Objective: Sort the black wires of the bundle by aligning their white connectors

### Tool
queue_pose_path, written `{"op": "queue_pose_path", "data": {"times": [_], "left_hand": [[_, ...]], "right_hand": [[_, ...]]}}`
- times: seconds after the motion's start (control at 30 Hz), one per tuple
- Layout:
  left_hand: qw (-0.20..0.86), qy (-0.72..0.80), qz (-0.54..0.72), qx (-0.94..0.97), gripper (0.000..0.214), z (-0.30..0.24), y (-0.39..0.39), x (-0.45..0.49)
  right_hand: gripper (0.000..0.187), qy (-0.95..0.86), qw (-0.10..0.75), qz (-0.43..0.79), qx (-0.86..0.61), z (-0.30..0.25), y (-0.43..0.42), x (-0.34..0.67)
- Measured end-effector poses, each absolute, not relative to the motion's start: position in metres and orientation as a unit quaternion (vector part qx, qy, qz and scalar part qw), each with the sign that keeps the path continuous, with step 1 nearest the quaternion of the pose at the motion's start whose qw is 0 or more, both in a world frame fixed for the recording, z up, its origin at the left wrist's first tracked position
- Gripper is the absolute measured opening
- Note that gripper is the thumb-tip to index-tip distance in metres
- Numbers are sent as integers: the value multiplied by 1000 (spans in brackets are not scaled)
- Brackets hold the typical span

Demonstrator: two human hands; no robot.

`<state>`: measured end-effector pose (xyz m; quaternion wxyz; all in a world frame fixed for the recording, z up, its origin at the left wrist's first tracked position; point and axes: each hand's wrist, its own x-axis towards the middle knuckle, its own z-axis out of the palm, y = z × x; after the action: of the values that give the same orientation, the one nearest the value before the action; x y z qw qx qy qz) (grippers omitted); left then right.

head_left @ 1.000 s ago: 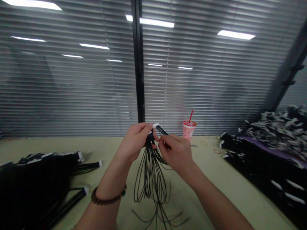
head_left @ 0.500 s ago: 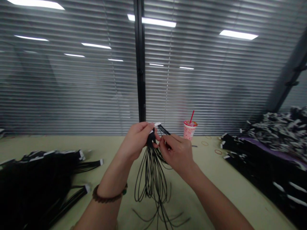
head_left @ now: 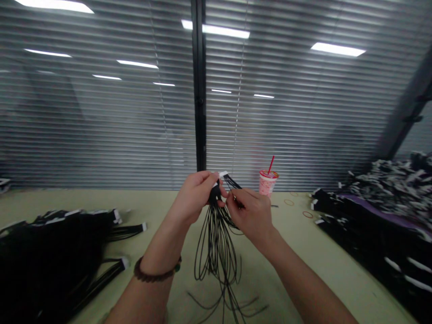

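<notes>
1. Head view: grey slatted blinds (head_left: 135, 117) span the upper frame, split near the middle by a dark upright post (head_left: 200, 99); bright light strips show across them.
2. Pale green tabletop (head_left: 286, 265) fills the lower frame.
3. Right edge: a large heap of black wires with white ends (head_left: 371, 243), a purple strip (head_left: 374, 207) crossing it.
4. Lower left: a second dark wire heap (head_left: 50, 256); two white-tipped bunches stick out rightward.
5. Centre of frame: black wire bundle (head_left: 213, 225), held above the tabletop, loops and loose ends hanging toward the bottom edge.
6. Right hand (head_left: 251, 209), right of centre: thumb and forefinger pinched together on thin strands beside the bundle.
7. Left hand (head_left: 195, 195), just left of centre: closed around the bundle's upper end, thumb on top.
8. Pink cup (head_left: 267, 184) with red straw, upright, beyond the right hand.
9. Brown beaded bracelet (head_left: 157, 275) on the left wrist.
10. White connector (head_left: 223, 173), at the left fingertips; strands run from it toward the right hand.
11. Thin reddish ring (head_left: 307, 214), flat on the tabletop, right of the cup.
</notes>
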<state>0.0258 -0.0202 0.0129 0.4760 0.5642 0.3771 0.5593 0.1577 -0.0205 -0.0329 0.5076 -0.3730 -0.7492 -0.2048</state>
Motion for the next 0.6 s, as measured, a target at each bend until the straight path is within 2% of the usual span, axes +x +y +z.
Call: {"op": "queue_pose_path", "data": {"times": [0.23,0.6], "left_hand": [[477,376,551,572,17,11,-20,26],[482,382,519,594,20,13,-22,23]], "right_hand": [[24,-748,512,-210,-367,-34,-18,158],[21,-769,507,-78,-382,-25,-18,163]]}}
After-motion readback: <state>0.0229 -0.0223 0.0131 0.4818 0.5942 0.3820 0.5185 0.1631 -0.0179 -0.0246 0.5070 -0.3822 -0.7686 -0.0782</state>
